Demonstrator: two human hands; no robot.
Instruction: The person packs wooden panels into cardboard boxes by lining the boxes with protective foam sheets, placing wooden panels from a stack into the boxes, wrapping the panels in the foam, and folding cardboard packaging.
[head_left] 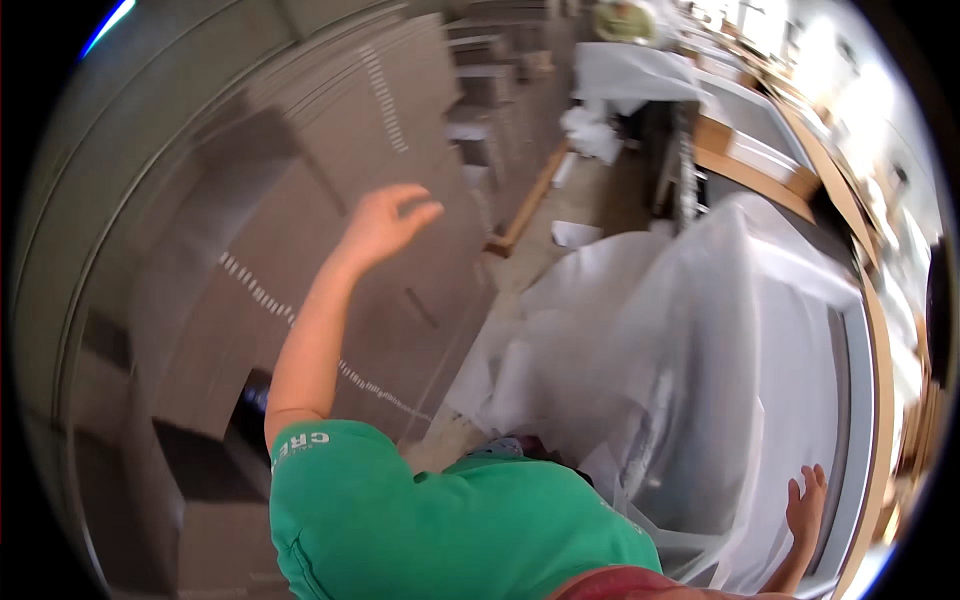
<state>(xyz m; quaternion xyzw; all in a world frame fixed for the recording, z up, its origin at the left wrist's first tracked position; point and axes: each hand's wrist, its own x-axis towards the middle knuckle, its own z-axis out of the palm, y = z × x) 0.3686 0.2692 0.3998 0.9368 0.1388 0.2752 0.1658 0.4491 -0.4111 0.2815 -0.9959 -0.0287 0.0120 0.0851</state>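
My left hand (392, 222) is raised on the left with its thumb and fingers apart, holding nothing. Behind it stand stacked flat cardboard sheets (330, 230); whether it touches them I cannot tell. At the lower right my right hand (806, 505) is open, over the white lining at the inner side of a cardboard box (880, 400). A thin, translucent white wrapping sheet (640, 330) spreads out of this box and hangs over its left side toward the floor. Pale foam edging (858, 370) runs along the inside of the box's right wall.
More open cardboard boxes with pale foam edging (765, 150) line up farther back. Crumpled white wrapping (592, 132) hangs at the far end of the aisle. A brown strip (535, 200) lies along the floor beside the cardboard stacks. Grey wall panels (130, 150) rise at the left.
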